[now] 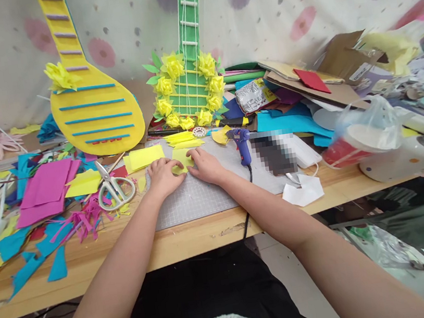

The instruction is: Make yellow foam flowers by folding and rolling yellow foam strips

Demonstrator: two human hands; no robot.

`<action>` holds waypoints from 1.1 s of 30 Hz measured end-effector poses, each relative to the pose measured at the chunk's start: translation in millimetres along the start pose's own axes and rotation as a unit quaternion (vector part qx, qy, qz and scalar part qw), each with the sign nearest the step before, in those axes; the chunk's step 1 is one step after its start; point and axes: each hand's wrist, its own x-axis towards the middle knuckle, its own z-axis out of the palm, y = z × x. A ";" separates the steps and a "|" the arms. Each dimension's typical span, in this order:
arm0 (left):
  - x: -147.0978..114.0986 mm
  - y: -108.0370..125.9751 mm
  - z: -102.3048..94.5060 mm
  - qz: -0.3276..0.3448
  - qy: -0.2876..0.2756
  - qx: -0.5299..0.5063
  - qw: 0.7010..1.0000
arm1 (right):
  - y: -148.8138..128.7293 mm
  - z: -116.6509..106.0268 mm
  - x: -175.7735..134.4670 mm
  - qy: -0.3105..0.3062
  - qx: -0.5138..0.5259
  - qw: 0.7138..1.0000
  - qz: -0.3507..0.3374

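A small piece of yellow paper (182,159) lies on the grey cutting mat (187,204) between my hands. My left hand (164,178) grips its left side, thumb and fingers curled at the edge. At the right side, the bent fingers of my right hand (206,167) pinch the same paper. A stack of yellow paper sheets (146,156) sits just beyond my left hand. More folded yellow pieces (182,140) lie behind the held paper. To the right, a blue glue gun (242,147) rests on the mat.
White-handled scissors (116,191) lie left among magenta sheets (48,187) and coloured scraps. A yellow paper instrument (95,112) and a green flowered guitar (189,86) stand behind. A lidded cup in plastic (367,137) and cardboard (340,62) crowd the right.
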 end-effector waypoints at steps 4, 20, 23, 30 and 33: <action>1.7 -0.6 -0.6 -0.018 -0.018 -0.008 1.000 | -0.9 2.1 -1.1 0.005 -0.008 1.000 0.000; 1.2 -10.4 -5.2 0.010 -0.024 -0.052 0.998 | 6.3 -28.1 -11.2 -0.056 0.085 0.994 -0.026; 4.8 -21.4 -2.5 0.057 0.007 -0.107 0.993 | 19.7 -69.7 -28.0 -0.173 0.080 0.981 -0.044; 14.5 -35.1 -0.9 0.084 0.063 -0.164 0.981 | 89.2 -143.9 -84.3 -0.061 -0.023 0.976 0.206; 13.8 -34.5 -0.1 0.071 0.085 -0.161 0.981 | 115.9 -138.0 -91.6 -0.043 -0.085 0.960 0.264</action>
